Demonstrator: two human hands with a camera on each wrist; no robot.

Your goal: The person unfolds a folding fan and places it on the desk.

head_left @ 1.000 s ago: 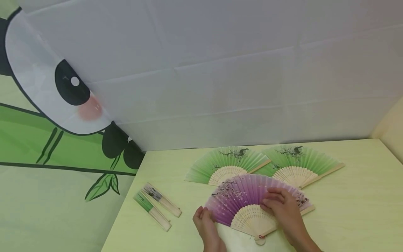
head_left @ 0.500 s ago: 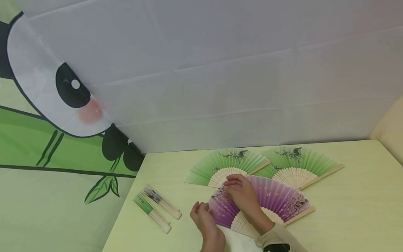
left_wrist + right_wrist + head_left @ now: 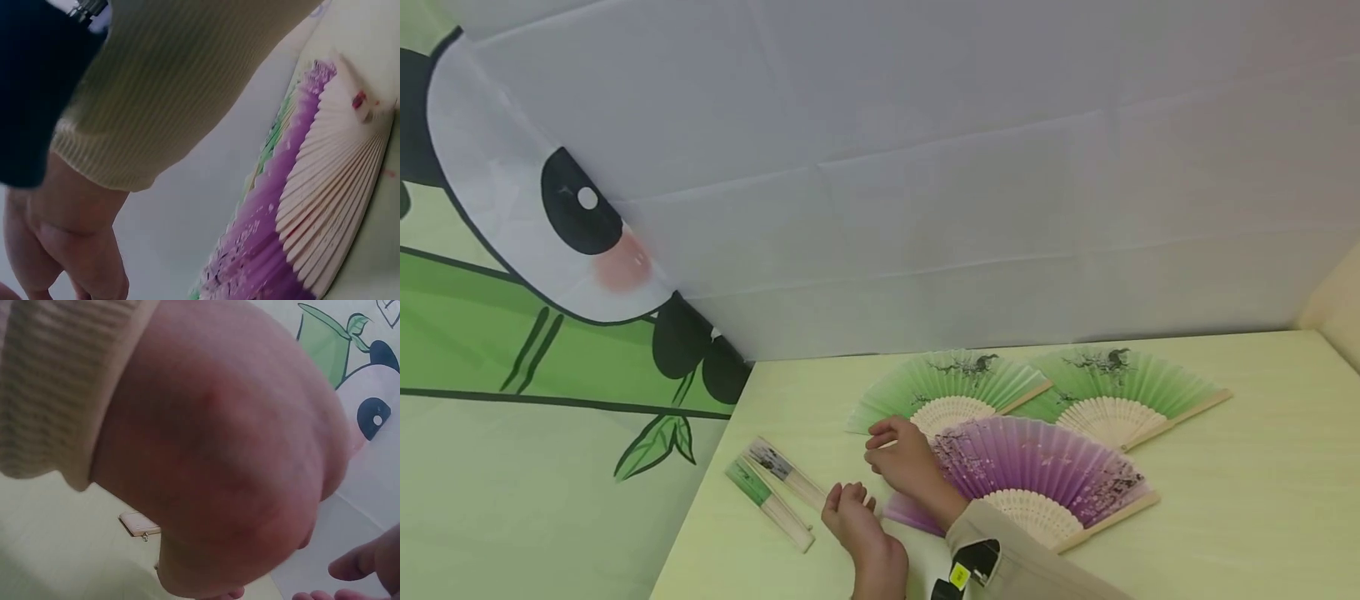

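So the two folded fans are on the left part of the pale yellow-green tabletop [image 3: 1240, 525]: a slim folded fan with green cloth and pale wooden sticks [image 3: 767, 504], and right beside it a slim folded fan with grey printed cloth and pale wooden sticks [image 3: 786, 473]. Both run lengthwise from far left to near right, so the bare wooden ends point roughly toward the person's left hand [image 3: 861, 525], easily the closer of the two. It overlaps the grey one's near end in the head view, can't tell if they touch. Fingers loosely bent, nothing visible in them. The right hand [image 3: 906, 458] is a bit farther off and to the right, its forearm crossing over the left part of the spread purple fan with blossom print and pale wooden ribs [image 3: 1030, 454]. Its fingers look half-curled and I can't see anything in them either. Behind the purple one, two spread green fans with dark branch prints [image 3: 955, 379] sit side by side along the far edge.
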